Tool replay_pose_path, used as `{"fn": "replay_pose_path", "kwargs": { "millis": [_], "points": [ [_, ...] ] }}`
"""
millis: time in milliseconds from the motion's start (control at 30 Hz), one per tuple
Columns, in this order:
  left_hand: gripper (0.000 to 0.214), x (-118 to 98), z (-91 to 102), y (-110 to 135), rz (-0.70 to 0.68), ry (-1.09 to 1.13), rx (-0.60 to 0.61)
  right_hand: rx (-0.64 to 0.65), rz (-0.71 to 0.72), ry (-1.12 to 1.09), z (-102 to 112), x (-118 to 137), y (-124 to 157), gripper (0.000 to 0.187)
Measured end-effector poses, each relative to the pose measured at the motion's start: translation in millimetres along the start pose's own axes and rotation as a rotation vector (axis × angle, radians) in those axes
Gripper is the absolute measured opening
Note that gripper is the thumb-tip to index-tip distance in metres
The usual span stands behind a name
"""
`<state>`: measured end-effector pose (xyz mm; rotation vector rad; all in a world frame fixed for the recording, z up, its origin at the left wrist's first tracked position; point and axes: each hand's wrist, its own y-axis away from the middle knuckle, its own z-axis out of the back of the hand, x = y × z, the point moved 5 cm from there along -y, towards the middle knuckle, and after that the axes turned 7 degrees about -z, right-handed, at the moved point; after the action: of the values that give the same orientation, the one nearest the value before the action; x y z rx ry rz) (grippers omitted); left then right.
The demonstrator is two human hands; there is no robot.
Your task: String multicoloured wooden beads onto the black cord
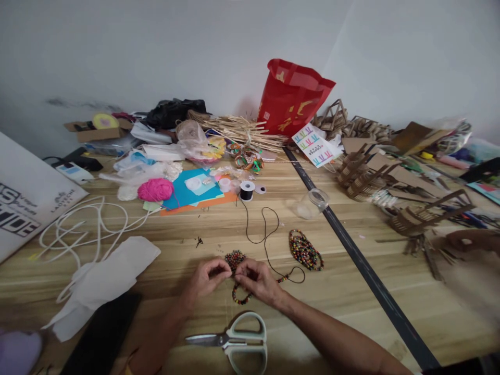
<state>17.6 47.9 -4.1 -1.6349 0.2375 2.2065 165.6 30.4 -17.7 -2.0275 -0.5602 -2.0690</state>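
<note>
My left hand (208, 277) and my right hand (258, 279) meet over the wooden table (203, 229), fingers pinched on a string of small coloured beads (236, 259). A loop of the same beads (241, 299) hangs below my hands. A black cord (266, 235) runs from my right hand up to a black thread spool (247, 190). A finished coil of coloured beads (305, 250) lies to the right of my hands. Scissors with pale handles (240, 340) lie between my forearms, near the front edge.
White cloth (105, 281) and white rope (82, 226) lie left. A pink yarn ball (155, 189), blue and orange paper (191, 195), a clear jar (312, 202), a red bag (291, 98) and cardboard models (394, 177) crowd the back. Another person's blurred arm (466, 240) is at right.
</note>
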Motion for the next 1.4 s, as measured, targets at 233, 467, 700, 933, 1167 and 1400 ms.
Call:
{"fn": "replay_pose_path", "kwargs": {
  "millis": [233,467,700,933,1167,1400],
  "points": [
    [0.01,5.2,-7.8,2.1,0.07,0.142,-0.008,0.008,-0.013,0.014,-0.3,-1.3,0.5,0.037],
    [0.009,-3.4,-5.5,2.1,0.07,0.092,0.012,0.078,-0.02,0.086,0.9,13.7,4.1,0.037],
    [0.014,-2.6,0.8,2.5,0.055,0.201,0.014,0.043,0.038,0.59,41.2,66.0,16.6,0.013],
    [0.028,0.1,-5.1,4.3,0.127,0.476,0.041,0.059,-0.141,1.412,101.0,51.7,40.2,0.003],
    [0.036,-6.2,-8.8,6.2,0.147,0.532,0.042,0.026,-0.203,1.452,111.3,33.2,53.1,0.005],
    [0.035,-3.3,-7.4,6.5,0.142,0.553,0.044,0.019,-0.167,1.369,100.9,40.5,57.6,0.009]
  ]
}}
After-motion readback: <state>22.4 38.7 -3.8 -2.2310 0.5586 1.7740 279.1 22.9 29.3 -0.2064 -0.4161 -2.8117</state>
